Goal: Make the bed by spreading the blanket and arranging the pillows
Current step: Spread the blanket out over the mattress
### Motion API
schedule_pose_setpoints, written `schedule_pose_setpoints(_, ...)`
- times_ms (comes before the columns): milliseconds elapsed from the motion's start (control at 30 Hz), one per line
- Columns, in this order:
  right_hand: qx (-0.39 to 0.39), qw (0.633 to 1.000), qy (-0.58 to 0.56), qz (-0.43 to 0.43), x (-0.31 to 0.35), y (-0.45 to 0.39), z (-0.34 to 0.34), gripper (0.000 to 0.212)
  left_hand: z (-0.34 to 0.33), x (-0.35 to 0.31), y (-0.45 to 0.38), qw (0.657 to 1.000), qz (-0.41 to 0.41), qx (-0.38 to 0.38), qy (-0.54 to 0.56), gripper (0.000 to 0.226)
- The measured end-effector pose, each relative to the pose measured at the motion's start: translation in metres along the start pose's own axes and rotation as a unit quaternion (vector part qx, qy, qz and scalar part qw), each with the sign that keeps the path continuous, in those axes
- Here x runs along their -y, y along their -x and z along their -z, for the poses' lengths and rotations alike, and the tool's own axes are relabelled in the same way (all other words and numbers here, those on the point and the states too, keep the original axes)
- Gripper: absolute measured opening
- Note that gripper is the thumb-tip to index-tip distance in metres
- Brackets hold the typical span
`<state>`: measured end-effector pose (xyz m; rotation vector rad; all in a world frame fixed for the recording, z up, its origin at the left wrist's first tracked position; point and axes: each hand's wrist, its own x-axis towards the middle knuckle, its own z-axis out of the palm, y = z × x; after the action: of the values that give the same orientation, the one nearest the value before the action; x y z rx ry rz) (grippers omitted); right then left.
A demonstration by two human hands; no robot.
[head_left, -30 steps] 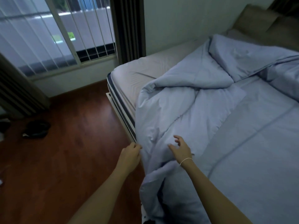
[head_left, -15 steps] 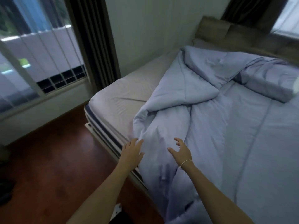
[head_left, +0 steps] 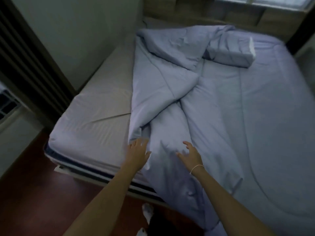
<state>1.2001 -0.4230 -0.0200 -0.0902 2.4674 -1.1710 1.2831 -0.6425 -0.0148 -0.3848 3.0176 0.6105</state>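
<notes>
Forearms reach out from the bottom of the view toward the foot of the bed (head_left: 88, 133), both ending over the rumpled blanket (head_left: 163, 92). The left hand (head_left: 138, 155) sits at the blanket's left fold, fingers (head_left: 139, 142) spread and empty, just touching or about to touch the cloth. The right hand (head_left: 191, 155), with a thin band at the wrist, hovers just beside it, fingers likewise spread and holding nothing. The blanket lies bunched in a twisted ridge down the middle of the bed, its near end spilling over the foot toward the floor (head_left: 34, 201), with bare fitted sheet exposed to the left. It looks soft, thick and limp, likely light enough to drag but prone to bunching; a good hold would be the near left edge or corner, one hand each side, to pull it flat leftward. Farther up, a pillow (head_left: 230, 55) lies near the headboard (head_left: 204, 17), partly tucked against the blanket's far folds.
</notes>
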Motion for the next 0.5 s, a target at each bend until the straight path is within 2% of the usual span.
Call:
schedule_pose_setpoints(100, -0.055, 0.998, 0.016, -0.024, -0.006, -0.034, 0.013, 0.063, -0.016, -0.001, -0.025, 0.999, -0.045, 0.011, 0.025, 0.054)
schedule_pose_setpoints(233, -0.106, 0.989, 0.081, -0.068, -0.004, -0.120, 0.041, 0.085, -0.029, 0.009, -0.034, 0.995, -0.078, 0.027, 0.061, 0.052)
schedule_pose_setpoints(367, -0.036, 0.976, 0.141, -0.160, 0.006, -0.197, 0.032, 0.101, -0.024, 0.070, -0.055, 0.996, -0.073, 0.018, 0.040, 0.061)
schedule_pose_setpoints(433, 0.007, 0.969, 0.196, -0.152, -0.013, -0.214, 0.013, 0.093, -0.024, 0.099, -0.061, 0.998, -0.060, 0.015, 0.026, 0.067)
schedule_pose_setpoints(500, 0.020, 0.960, 0.249, -0.128, -0.033, -0.212, -0.009, 0.071, -0.021, 0.119, -0.056, 0.999, -0.040, -0.001, 0.020, 0.074)
